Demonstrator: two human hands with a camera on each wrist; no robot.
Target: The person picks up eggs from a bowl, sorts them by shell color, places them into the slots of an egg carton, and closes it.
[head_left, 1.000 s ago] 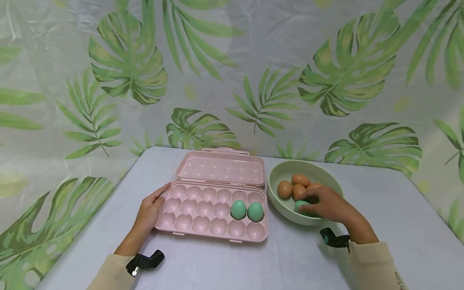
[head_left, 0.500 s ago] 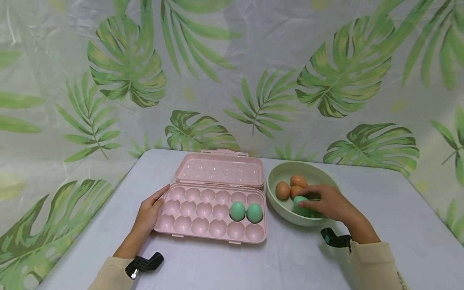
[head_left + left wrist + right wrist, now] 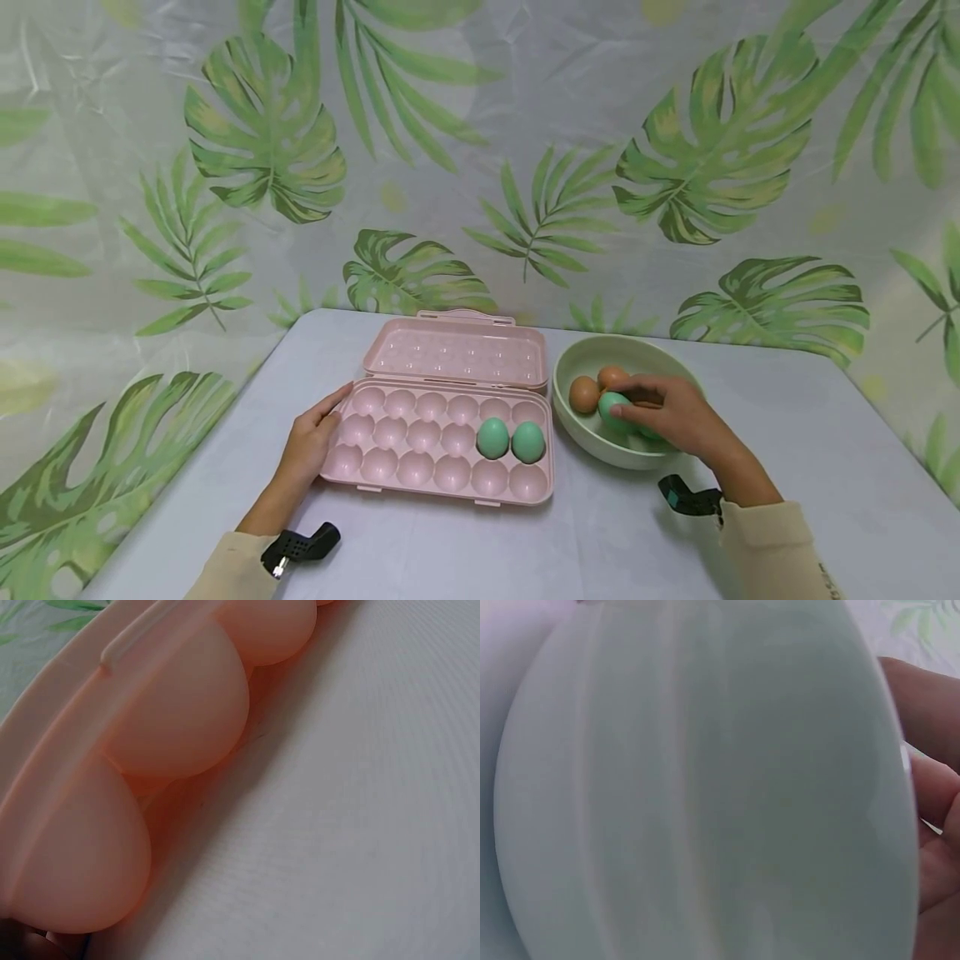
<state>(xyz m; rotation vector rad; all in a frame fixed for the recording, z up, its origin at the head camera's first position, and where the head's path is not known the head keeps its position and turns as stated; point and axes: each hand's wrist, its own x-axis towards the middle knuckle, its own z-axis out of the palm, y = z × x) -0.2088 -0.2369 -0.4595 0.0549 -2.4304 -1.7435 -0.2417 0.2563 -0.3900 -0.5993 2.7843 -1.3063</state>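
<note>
Green egg [image 3: 612, 410], inside the bowl [image 3: 600, 452] beside brown eggs [image 3: 583, 395]: my right hand [image 3: 673, 411] pinches it, thumb against fingers; a loosened grip could drop it. My left hand [image 3: 303, 440] holds the pink carton [image 3: 423, 436].

A broad white bench [image 3: 600, 542] with rounded far corners, its surface finely textured up close. On it lies a pink tray [image 3: 423, 433], open, its lid [image 3: 459, 354] folded back toward the far edge. Just right of the tray stands a pale green bowl [image 3: 600, 450], upright. Soft shadow falls beneath the tray's rounded cups.
</note>
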